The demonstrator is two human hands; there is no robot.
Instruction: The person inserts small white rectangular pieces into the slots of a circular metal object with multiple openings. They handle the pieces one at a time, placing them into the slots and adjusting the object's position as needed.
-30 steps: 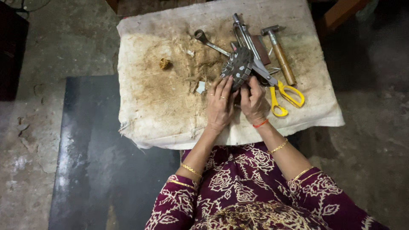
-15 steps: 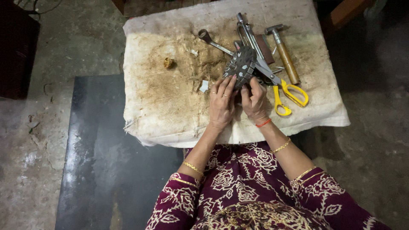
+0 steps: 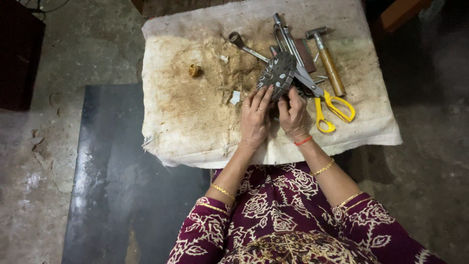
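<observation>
A round grey metal part [image 3: 276, 74] with slots around its rim is held tilted over a stained white cloth [image 3: 195, 117] on a low table. My left hand [image 3: 255, 117] grips its lower left edge, fingers spread along the rim. My right hand [image 3: 293, 114] grips its lower right edge. Both hands touch each other at the thumbs. Just right of the part lie yellow-handled scissors [image 3: 332, 106], partly under its edge.
A wooden-handled hammer [image 3: 328, 61] lies at the right of the cloth, a ring spanner [image 3: 246, 46] and long metal tools [image 3: 288, 41] behind the part. A small brown lump [image 3: 195, 70] sits at the left. A dark metal sheet [image 3: 112, 186] lies on the concrete floor.
The view has shifted slightly, so the table sits further right in frame. Both hands stay on the round part, which has barely turned.
</observation>
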